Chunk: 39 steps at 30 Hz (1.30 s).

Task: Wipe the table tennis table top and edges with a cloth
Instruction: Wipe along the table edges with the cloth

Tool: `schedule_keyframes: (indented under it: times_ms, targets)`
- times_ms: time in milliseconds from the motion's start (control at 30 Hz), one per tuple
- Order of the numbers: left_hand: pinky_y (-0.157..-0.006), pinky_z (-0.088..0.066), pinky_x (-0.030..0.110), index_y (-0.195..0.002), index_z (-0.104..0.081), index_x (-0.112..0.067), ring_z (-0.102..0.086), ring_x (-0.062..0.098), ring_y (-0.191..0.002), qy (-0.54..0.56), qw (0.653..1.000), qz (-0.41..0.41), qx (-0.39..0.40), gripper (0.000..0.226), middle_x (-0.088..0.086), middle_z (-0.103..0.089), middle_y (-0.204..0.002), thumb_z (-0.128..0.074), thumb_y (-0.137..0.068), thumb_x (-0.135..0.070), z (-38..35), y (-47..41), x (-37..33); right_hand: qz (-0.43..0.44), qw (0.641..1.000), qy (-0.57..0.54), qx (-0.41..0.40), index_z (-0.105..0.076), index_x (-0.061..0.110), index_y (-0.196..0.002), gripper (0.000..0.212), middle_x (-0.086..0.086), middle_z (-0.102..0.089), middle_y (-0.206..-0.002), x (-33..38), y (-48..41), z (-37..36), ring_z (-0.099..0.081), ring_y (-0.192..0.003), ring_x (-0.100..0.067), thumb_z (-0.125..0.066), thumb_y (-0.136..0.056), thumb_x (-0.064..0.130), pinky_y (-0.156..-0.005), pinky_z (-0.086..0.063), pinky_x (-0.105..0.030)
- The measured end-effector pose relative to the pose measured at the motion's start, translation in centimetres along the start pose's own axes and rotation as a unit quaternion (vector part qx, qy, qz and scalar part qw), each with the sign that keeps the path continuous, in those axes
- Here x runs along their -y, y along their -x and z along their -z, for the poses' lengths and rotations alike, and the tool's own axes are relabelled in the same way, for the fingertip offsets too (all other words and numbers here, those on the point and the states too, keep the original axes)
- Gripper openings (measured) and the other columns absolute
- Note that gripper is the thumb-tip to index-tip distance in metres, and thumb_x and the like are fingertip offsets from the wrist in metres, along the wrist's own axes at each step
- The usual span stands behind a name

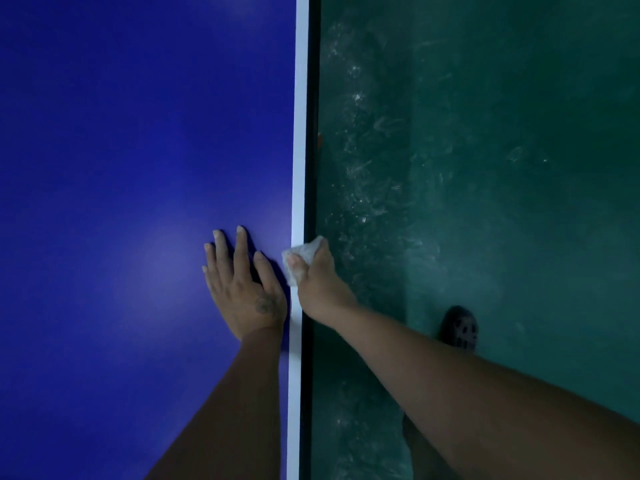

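Lower centre: right hand (320, 285) grips a white cloth (300, 259) on the table (138, 133) edge (probably pressing); left hand (242, 289) lies flat, fingers spread.

Blue table top (104, 168) (white edge line (300, 133)), flat left hand (244, 292) on it, cloth (303, 256) at its edge

Dim light, soft pale glare on the table top (104, 133) beside my left hand (242, 289), my forearms (225, 410) dark toward the bottom edge, slight softness throughout.
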State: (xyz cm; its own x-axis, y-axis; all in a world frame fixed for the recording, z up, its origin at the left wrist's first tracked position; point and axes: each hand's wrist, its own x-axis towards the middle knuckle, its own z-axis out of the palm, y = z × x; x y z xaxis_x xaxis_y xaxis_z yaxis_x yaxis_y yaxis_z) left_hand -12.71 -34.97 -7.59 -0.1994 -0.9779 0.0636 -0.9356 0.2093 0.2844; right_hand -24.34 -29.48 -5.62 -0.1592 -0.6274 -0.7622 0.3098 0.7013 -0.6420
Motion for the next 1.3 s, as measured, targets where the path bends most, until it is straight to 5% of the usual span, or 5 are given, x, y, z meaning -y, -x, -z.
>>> schedule_keyframes:
  times_ms: [233,533,800,1133,1300]
  targets:
    - [-0.135,-0.016,0.054,-0.165,-0.046,-0.022,-0.020,0.029,-0.167,-0.013,1.000,-0.014,0.001,0.053,0.007,-0.028,-0.178,-0.043,-0.114,-0.032,-0.4,-0.4,0.3,0.066,0.996,-0.053,-0.035,-0.060,0.027,-0.087,0.033,0.008,-0.061,-0.077,6.9,-6.5,3.1,-0.057,-0.067,-0.005,-0.046,-0.116,0.034,-0.065,-0.048,-0.015]
    - [-0.134,-0.018,0.057,-0.166,-0.044,-0.021,-0.020,0.031,-0.167,-0.010,1.000,-0.016,0.010,0.054,0.009,-0.028,-0.178,-0.041,-0.113,-0.030,-0.2,-0.5,0.2,0.056,0.994,-0.007,-0.094,-0.024,0.015,-0.166,0.068,-0.004,-0.050,-0.155,4.7,-2.8,1.0,-0.056,-0.136,-0.018,-0.050,-0.112,0.047,-0.118,-0.045,-0.044]
    - [-0.132,-0.023,0.059,-0.164,-0.048,-0.020,-0.022,0.031,-0.167,-0.017,0.999,-0.026,0.003,0.052,0.009,-0.029,-0.178,-0.044,-0.113,-0.029,-0.8,-0.6,0.9,0.089,0.993,-0.003,-0.082,-0.053,0.024,-0.087,0.034,0.004,-0.059,-0.080,13.8,-12.0,6.6,-0.055,-0.071,-0.011,-0.041,-0.117,0.034,-0.086,-0.046,-0.030]
    - [-0.132,-0.022,0.061,-0.167,-0.042,-0.021,-0.019,0.032,-0.168,-0.002,0.999,-0.010,0.039,0.054,0.007,-0.026,-0.179,-0.040,-0.114,-0.032,-0.6,-0.9,0.7,0.086,0.988,-0.011,-0.124,-0.041,0.001,-0.144,0.046,-0.016,-0.057,-0.124,8.7,-8.1,3.2,-0.059,-0.106,-0.022,-0.056,-0.111,0.028,-0.103,-0.053,-0.039]
    - [-0.130,-0.027,0.062,-0.160,-0.052,-0.012,-0.026,0.029,-0.166,0.079,0.996,-0.041,0.030,0.046,0.010,-0.037,-0.174,-0.047,-0.114,-0.020,-1.0,-7.5,-2.3,0.130,0.983,-0.002,-0.128,-0.060,-0.001,-0.085,0.041,-0.012,-0.057,-0.075,16.2,-13.4,7.3,-0.053,-0.068,-0.019,-0.045,-0.116,0.020,-0.074,-0.044,-0.030]
